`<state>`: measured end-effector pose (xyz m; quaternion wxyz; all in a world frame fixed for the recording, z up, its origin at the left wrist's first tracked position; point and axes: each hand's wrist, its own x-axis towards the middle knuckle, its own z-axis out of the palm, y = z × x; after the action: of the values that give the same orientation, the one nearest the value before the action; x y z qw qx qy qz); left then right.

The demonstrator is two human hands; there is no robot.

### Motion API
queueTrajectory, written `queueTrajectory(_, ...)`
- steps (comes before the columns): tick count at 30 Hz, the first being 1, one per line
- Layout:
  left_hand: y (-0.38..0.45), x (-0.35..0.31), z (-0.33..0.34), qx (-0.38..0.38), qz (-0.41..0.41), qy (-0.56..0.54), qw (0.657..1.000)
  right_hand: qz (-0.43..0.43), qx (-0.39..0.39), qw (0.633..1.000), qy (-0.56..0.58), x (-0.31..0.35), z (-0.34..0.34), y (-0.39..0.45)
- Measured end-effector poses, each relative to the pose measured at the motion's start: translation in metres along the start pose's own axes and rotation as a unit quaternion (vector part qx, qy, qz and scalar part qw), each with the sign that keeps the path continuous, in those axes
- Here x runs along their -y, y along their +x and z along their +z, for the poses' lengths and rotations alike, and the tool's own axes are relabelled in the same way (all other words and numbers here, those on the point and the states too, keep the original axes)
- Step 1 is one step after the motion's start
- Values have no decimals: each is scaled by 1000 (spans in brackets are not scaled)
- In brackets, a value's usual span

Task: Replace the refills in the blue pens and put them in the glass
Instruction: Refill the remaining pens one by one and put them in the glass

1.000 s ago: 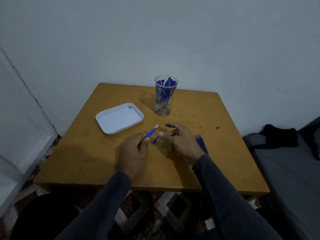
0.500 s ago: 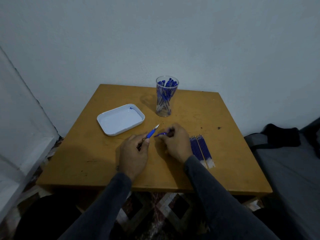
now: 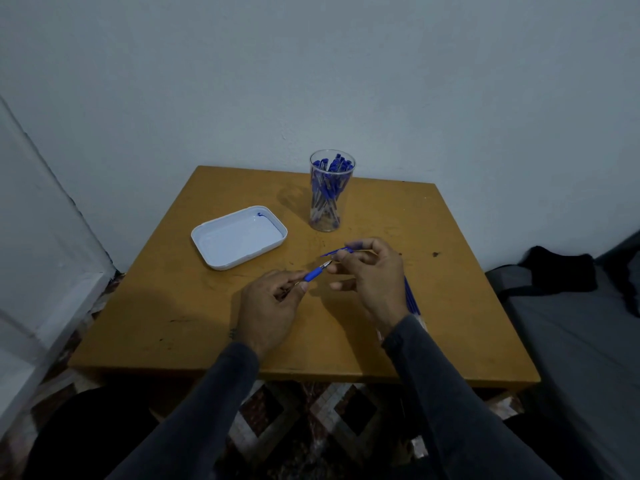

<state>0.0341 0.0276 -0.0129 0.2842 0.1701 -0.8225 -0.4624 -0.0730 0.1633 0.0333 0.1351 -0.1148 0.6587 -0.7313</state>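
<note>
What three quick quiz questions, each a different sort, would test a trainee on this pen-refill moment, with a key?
1. True or false: the glass holding blue pens stands on the wooden table to the right of the white tray.
2. Multiple choice: what does the left hand grip? A) a blue pen with its tip toward the right hand; B) the glass; C) the tray.
3. Fill in: the spare blue refills lie on the table, partly hidden behind the ____ forearm.

Key: 1 true; 2 A; 3 right. The right hand also pinches a thin blue piece, blurred, likely a refill.
</note>
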Motion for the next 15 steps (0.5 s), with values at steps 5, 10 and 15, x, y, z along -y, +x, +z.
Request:
queueTrajectory(5,0,0,1,0,-3,-2,1000,4,-13,1000,-1,1,-3,-1)
queueTrajectory(10,-1,-1,-1,19,10,-14,1000,43,54,997,-26,0,-2,-5)
queueTrajectory(15,-1,0,-3,30,16,-15,999,62,95,993,-21,2,-1,-8)
